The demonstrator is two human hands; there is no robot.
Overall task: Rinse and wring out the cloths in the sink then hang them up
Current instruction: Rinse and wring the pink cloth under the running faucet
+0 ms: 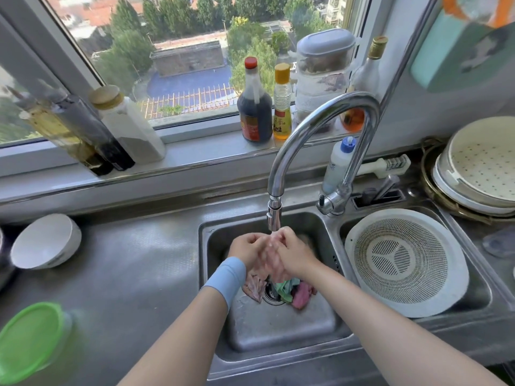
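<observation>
— Two hands, one cloth: log the grip.
— Left hand (248,250) and right hand (292,254) meet directly under the tap nozzle (274,215). The fingers (278,238) of both are curled round a pale pink cloth (255,286), and its loose end hangs toward the drain (271,296).
— Rest of the batch?
— Green cloth (284,289) and darker pink cloth (302,296) lie bunched on the sink (278,330) floor beside the drain, touching each other. Judged to be awaiting their turn.
— Procedure note for this rinse?
— Hold the bundle beneath the nozzle, open the folds and rub so water reaches the inner layers. Then twist the hands in opposite directions, low in the basin to contain splash. Fabric looks thin, limp and soaked, so it should wring easily. Flow itself is too blurred to confirm.
</observation>
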